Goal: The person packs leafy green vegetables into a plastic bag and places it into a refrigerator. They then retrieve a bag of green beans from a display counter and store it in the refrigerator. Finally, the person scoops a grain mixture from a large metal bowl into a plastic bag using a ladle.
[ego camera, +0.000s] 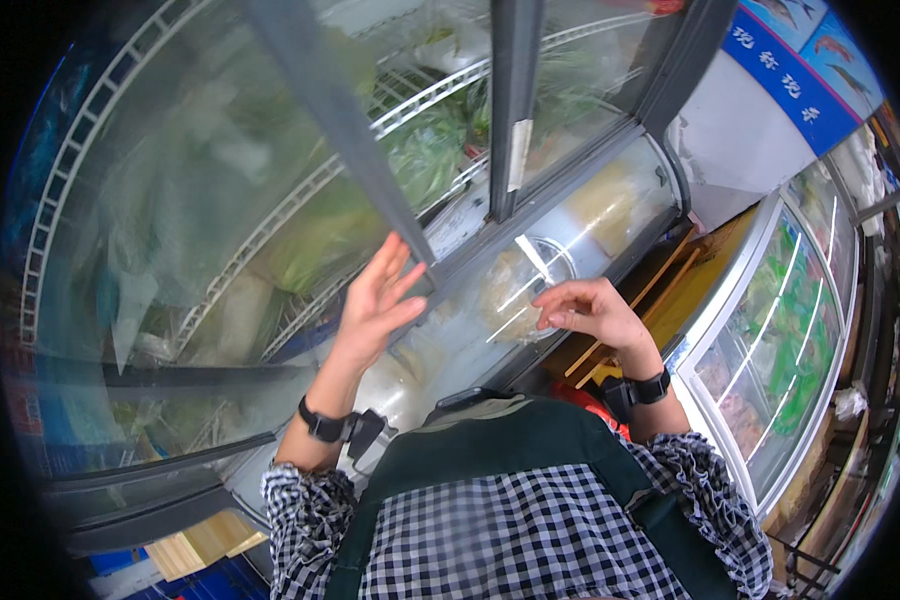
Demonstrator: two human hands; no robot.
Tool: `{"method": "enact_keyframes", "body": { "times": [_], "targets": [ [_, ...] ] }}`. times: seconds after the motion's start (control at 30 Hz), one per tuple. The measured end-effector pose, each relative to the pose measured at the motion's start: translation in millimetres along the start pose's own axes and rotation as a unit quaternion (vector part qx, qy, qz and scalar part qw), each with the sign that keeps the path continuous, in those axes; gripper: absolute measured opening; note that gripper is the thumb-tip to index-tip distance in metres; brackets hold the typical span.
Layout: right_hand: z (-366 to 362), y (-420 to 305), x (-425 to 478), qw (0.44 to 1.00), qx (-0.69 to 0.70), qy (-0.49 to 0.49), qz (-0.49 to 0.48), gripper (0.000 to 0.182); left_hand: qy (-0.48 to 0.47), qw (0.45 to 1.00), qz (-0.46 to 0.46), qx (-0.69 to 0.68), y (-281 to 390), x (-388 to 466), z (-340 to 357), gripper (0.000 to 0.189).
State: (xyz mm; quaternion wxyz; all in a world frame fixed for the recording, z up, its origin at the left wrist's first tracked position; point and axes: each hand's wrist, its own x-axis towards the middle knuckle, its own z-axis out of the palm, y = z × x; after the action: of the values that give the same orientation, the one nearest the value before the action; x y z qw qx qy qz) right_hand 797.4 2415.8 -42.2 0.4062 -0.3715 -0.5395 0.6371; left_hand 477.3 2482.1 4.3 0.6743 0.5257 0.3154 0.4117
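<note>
My left hand [375, 304] is raised with its fingers apart, beside the dark frame edge [390, 180] of a glass-door display fridge. Its fingertips overlap that edge; I cannot tell whether they touch it. My right hand [596, 311] hangs with fingers loosely curled over a clear round container [510, 289] with pale yellowish contents. A narrow white piece [532, 259] shows just beyond its fingertips, but whether the fingers hold it is unclear. Behind the fridge glass, leafy green vegetables [424, 161] in clear wrapping rest on white wire racks [435, 94].
A fridge door post [514, 105] stands ahead. At the right is a glass-topped freezer [772, 337] with green packages. Wooden strips [664, 270] lie between it and the fridge. Pale wooden boards [202, 544] are at lower left, and a blue sign [802, 82] bears writing.
</note>
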Motion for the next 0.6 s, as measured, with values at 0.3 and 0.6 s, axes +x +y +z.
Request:
{"method": "enact_keyframes", "body": {
  "times": [0.3, 0.6],
  "targets": [
    [-18.7, 18.0, -126.8, 0.973, 0.033, 0.226, 0.043, 0.021, -0.07, 0.996, -0.029, 0.04, -41.7, 144.5, 76.6, 0.104],
    [56.3, 46.9, -215.7, 0.935, 0.02, 0.352, 0.043, 0.025, -0.2, 0.972, -0.11, 0.053, -135.1, 100.6, 92.3, 0.086]
  ]
}}
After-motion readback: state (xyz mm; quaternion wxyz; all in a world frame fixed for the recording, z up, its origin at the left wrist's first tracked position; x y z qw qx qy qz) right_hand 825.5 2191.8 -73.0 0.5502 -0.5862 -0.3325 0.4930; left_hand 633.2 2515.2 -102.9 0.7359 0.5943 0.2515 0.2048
